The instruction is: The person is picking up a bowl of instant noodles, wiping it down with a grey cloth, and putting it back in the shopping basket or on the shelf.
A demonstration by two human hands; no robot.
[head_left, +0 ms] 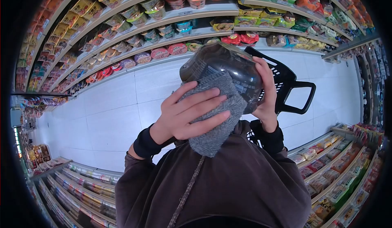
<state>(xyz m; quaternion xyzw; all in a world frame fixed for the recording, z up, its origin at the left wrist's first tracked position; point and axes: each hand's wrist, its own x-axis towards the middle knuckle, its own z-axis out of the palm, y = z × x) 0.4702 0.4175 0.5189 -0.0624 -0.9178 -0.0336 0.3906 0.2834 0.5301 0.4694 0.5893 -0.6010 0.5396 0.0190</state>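
Note:
Before my chest, in the head view, is a dark, shiny, see-through plastic container [220, 58] with a rounded shape. My right hand [267, 91] grips its right side, thumb and fingers around the edge. A grey fuzzy cloth [216, 122] lies against the container's near side. Spread over the cloth, the fingers of my left hand [196, 111] press it to the container. What the container holds cannot be made out.
A black basket [290, 83] with a handle is behind my right hand. Shelves of cup and bowl noodles [143, 57] curve across the far side. More shelves with packets [326, 171] stand at the near right, others at the near left. White floor tiles [110, 113] lie between.

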